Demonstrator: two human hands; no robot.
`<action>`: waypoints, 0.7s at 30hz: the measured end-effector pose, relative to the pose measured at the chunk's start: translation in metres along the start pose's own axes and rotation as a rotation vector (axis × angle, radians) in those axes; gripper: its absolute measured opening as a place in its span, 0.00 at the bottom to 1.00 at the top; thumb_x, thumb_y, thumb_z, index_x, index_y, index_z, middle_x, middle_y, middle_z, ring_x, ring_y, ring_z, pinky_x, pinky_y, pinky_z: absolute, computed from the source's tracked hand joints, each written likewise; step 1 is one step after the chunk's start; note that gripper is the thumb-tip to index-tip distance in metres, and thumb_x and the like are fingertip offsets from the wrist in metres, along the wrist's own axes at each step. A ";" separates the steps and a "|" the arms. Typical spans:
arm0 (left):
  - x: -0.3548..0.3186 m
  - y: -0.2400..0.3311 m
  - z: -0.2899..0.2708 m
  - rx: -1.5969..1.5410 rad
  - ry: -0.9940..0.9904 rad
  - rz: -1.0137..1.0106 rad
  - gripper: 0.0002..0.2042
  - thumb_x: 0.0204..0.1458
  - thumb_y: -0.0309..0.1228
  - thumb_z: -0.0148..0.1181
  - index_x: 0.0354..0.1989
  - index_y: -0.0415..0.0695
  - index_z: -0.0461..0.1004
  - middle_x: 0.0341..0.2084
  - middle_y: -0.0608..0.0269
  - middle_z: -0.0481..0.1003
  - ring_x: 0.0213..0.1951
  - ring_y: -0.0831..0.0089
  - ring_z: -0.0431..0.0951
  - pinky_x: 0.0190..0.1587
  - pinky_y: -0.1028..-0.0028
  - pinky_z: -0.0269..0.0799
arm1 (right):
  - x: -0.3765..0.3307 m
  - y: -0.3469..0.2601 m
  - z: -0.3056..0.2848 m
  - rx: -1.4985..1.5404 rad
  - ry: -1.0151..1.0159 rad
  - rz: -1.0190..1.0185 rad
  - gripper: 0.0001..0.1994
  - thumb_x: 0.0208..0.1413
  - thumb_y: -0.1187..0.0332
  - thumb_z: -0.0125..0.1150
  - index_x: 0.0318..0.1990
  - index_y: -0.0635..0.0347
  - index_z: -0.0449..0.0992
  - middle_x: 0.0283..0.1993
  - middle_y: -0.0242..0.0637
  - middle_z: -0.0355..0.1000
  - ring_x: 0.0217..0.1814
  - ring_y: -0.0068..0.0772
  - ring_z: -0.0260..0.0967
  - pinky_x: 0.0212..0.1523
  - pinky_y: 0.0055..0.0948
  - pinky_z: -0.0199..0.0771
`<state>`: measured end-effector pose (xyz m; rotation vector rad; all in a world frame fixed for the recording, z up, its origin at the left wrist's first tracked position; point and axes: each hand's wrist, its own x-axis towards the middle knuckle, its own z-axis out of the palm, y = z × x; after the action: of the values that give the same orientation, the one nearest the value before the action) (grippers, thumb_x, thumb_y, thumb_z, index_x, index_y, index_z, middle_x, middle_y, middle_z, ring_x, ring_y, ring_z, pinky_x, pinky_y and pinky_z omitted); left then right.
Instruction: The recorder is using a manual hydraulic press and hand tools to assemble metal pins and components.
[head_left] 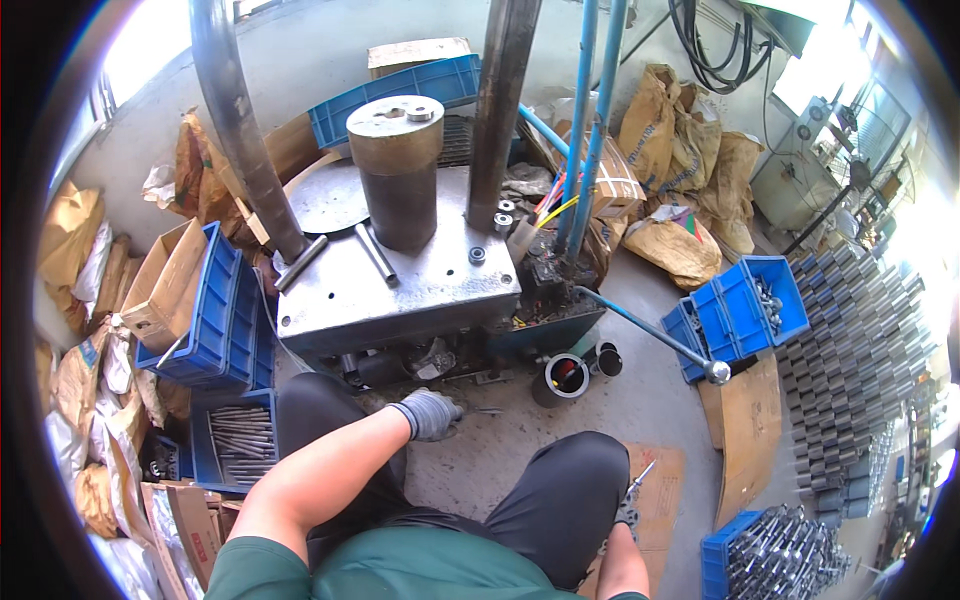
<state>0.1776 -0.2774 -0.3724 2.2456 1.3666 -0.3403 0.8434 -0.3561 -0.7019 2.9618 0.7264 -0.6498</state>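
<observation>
two tubes (376, 257) top the slab (425, 295), sacks (655, 130) around; left hand (429, 414) and right hand (626, 516): grip i cannot tell.

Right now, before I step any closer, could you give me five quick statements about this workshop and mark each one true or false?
1. The left hand wears a grey glove. True.
2. The dark steel cylinder lies on its side. False: the dark steel cylinder stands upright on the thick metal plate.
3. A small metal ring rests on top of that cylinder. True.
4. The low blue crate beside the left leg holds folded cloths. False: the low blue crate holds slim metal rods.
5. The large sacks by the wall at the upper right are bright red. False: the large sacks are mostly brown.
</observation>
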 end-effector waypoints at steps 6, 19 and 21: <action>-0.022 -0.011 0.016 0.001 -0.097 -0.089 0.19 0.59 0.44 0.60 0.52 0.46 0.79 0.46 0.48 0.83 0.51 0.47 0.82 0.51 0.50 0.76 | -0.021 -0.016 0.012 -0.189 -0.586 -0.675 0.24 0.65 0.51 0.48 0.54 0.62 0.78 0.44 0.50 0.81 0.41 0.47 0.80 0.41 0.42 0.81; -0.004 0.012 -0.016 -0.040 0.202 0.128 0.20 0.61 0.45 0.60 0.57 0.48 0.78 0.48 0.48 0.79 0.51 0.47 0.80 0.54 0.51 0.75 | -0.165 -0.233 -0.187 -0.174 -0.430 -1.212 0.15 0.55 0.56 0.64 0.42 0.56 0.83 0.39 0.54 0.80 0.43 0.59 0.80 0.45 0.46 0.78; -0.007 0.009 -0.016 -0.095 0.275 0.130 0.21 0.60 0.44 0.62 0.58 0.47 0.76 0.48 0.46 0.78 0.52 0.46 0.79 0.56 0.51 0.75 | -0.254 -0.289 -0.232 -0.302 -0.273 -1.449 0.15 0.54 0.56 0.64 0.42 0.57 0.83 0.38 0.53 0.81 0.41 0.56 0.80 0.44 0.45 0.79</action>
<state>0.1819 -0.2776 -0.3536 2.3506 1.3283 0.0796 0.5997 -0.1823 -0.3667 1.5794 2.5341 -0.7575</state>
